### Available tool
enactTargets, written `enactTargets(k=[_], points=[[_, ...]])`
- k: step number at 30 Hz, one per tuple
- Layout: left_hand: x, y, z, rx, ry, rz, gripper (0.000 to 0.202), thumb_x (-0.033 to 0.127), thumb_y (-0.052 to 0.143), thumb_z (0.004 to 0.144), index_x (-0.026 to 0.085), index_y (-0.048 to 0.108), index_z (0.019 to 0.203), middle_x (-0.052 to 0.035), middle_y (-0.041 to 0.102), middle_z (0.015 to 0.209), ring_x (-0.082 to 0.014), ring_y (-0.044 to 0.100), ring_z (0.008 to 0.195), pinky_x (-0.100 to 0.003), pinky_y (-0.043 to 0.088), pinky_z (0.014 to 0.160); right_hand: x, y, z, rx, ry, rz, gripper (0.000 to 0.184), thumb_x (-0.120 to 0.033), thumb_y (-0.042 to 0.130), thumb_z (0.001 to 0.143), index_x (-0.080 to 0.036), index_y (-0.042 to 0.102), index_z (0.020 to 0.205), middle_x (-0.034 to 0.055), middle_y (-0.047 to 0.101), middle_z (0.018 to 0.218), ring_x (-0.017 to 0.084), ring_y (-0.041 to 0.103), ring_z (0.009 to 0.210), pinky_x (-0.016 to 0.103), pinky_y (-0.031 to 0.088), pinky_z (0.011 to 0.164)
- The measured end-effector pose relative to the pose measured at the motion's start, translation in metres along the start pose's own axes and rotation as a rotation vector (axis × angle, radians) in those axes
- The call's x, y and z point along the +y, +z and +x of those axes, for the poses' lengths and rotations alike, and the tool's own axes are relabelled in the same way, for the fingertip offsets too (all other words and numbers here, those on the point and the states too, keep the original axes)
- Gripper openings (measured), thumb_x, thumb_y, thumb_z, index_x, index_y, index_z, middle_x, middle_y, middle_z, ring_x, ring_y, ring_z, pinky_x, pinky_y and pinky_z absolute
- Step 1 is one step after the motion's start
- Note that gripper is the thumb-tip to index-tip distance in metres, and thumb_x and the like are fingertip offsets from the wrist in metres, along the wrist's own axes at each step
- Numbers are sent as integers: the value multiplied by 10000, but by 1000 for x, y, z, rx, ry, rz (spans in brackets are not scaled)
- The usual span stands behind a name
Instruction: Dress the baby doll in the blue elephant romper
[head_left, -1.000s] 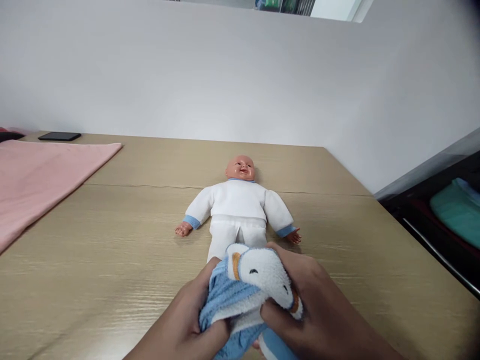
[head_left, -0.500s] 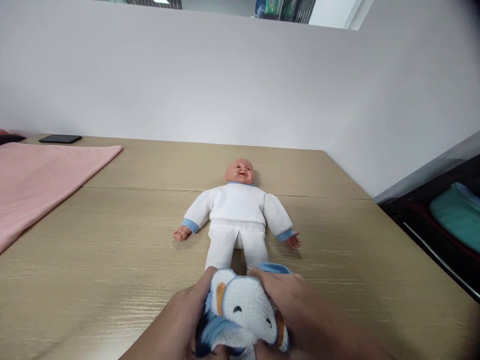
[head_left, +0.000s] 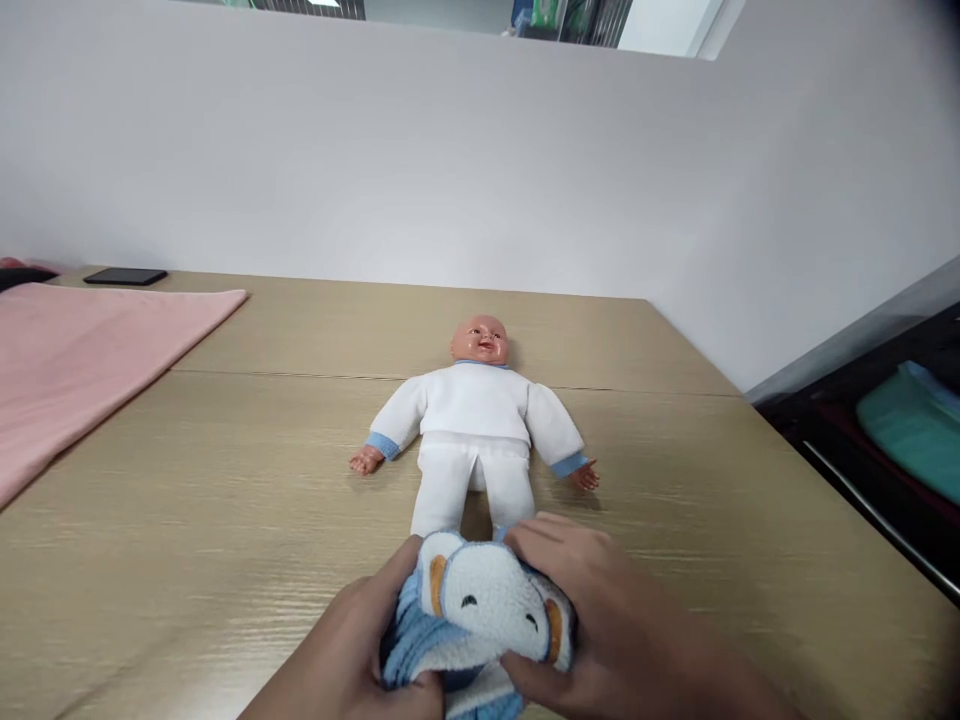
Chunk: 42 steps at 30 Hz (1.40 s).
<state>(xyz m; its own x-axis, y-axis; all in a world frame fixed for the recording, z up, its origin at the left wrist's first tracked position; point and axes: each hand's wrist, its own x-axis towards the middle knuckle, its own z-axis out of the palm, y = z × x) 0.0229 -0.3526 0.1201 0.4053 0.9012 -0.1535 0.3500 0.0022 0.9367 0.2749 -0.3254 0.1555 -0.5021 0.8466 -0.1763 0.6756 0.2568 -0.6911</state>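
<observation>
Bunched between my two hands is a blue and white terry cloth piece (head_left: 491, 600) with a stitched animal face, two dark eyes and ears with orange patches. My left hand (head_left: 367, 640) grips its left side, thumb along the front. My right hand (head_left: 577, 610) clasps the right side, fingers over the top and thumb beneath the face. Just beyond lies a baby doll (head_left: 476, 405) on its back, arms spread, in a white top and trousers with blue cuffs. The cloth and my hands hide the doll's feet.
The doll lies on a wooden table (head_left: 262, 470). A pink cloth (head_left: 90, 360) is spread at the left, with a flat black object (head_left: 126, 276) behind it. White walls (head_left: 375, 150) stand behind and at the right. Teal fabric (head_left: 911, 430) sits beyond the table's right edge.
My right hand has shifted its grip, its fingers now over the top of the cloth. The cloth is more gathered, and its inner blue folds show more at the lower left.
</observation>
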Motion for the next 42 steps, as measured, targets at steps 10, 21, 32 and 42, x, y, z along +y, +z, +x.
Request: enactTargets(k=[10,21,32,42], points=[[-9,-2,6,6,23,-82,338,213,635,713,261,722,1036,25,686,849,-188,622,735,-235,526,635,27,-12,19,-171,-26,239,528,-536,993,709,-197,738,1024,-17,712,879,157,586,759,260,387,649],[-27,-2,-23,-85,65,-20,741,185,630,894,365,567,1610,-17,783,1451,-267,792,1156,-338,638,1029,-8,3,2,-282,103,243,269,-212,706,773,-228,706,1042,-5,757,884,164,607,731,250,432,624],[-81,11,-41,-126,-151,256,838,343,589,932,191,290,1700,-197,793,1404,-400,795,1181,-467,647,951,-2,46,2,-221,74,-2,313,-314,727,825,-238,701,1128,89,784,1138,316,703,1016,396,509,859],[-67,13,-29,-103,-164,201,469,206,612,894,233,606,1362,-168,732,1471,-355,709,1311,-501,533,1163,-3,78,2,-241,215,-214,592,-252,658,874,-189,607,1461,169,795,1248,425,780,1130,518,586,923]])
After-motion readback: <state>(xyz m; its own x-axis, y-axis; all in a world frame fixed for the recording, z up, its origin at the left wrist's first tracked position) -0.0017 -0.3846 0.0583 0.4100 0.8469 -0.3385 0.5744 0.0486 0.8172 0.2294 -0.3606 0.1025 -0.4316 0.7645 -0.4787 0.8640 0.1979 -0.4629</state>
